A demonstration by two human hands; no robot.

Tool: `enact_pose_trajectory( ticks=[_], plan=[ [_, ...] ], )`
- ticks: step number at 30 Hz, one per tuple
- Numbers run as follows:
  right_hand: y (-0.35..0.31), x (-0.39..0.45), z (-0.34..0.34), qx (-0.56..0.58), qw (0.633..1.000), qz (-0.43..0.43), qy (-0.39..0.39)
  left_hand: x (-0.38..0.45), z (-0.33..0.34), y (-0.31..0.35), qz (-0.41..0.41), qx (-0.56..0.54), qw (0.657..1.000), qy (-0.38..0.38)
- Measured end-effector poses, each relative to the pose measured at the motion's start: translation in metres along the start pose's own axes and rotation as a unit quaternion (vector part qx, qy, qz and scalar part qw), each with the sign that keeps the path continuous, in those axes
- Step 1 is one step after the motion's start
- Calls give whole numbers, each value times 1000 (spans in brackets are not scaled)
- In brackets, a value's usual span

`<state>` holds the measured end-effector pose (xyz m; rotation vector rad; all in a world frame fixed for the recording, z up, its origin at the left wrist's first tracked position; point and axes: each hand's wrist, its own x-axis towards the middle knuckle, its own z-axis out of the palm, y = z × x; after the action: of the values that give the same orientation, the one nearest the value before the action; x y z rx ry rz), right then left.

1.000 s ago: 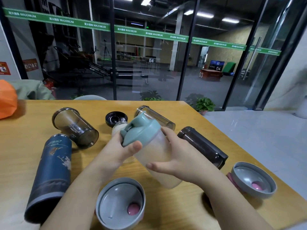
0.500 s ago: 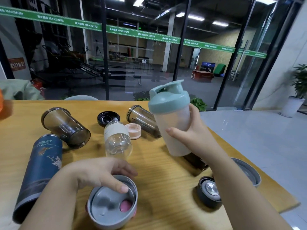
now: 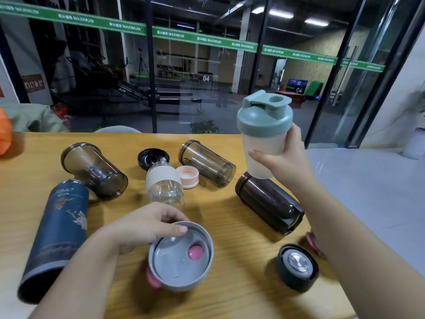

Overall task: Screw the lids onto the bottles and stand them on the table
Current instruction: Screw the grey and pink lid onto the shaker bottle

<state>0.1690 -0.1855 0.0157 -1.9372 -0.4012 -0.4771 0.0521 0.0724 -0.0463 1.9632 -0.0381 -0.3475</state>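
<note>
One shaker bottle [image 3: 264,143] now farther right, upright as before.

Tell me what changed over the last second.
The left hand let go of the frosted shaker bottle with the teal lid and dropped to the grey lid with a pink plug, fingers on its rim. The right hand lifted the shaker upright, towards the table's far right. The other bottles and lids still lie on the wooden table.

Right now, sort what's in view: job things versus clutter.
Job: frosted shaker bottle with teal lid in right hand; grey lid with pink plug under left hand; smoky brown tumblers; dark blue flask; black steel-centred cap.
Clutter: orange object; potted plant.
</note>
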Motion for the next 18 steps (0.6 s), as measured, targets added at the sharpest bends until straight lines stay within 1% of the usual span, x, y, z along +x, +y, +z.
enact_pose_trajectory(
  ticks=[3,4,6,8,10,14,16,18],
  plan=[
    [10,19,-3,-19,1000,-11,13,7,14,4,12,-79,996,35],
    [12,25,-3,-30,999,-16,17,9,19,5,10,-109,992,60],
    [16,39,-4,-49,997,-49,30,18,32,6,-3,-187,974,131],
    [23,50,-3,-74,994,-64,41,25,45,9,-15,-269,947,173],
    [33,57,-3,-93,995,-36,29,29,55,13,-20,-345,921,179],
    [55,65,1,-74,996,39,-18,35,64,13,-29,-454,877,156],
    [62,70,4,-41,995,90,-34,37,69,11,-38,-477,866,146],
    [75,77,9,-13,989,141,-47,37,72,9,-49,-484,866,120]
  ],
)
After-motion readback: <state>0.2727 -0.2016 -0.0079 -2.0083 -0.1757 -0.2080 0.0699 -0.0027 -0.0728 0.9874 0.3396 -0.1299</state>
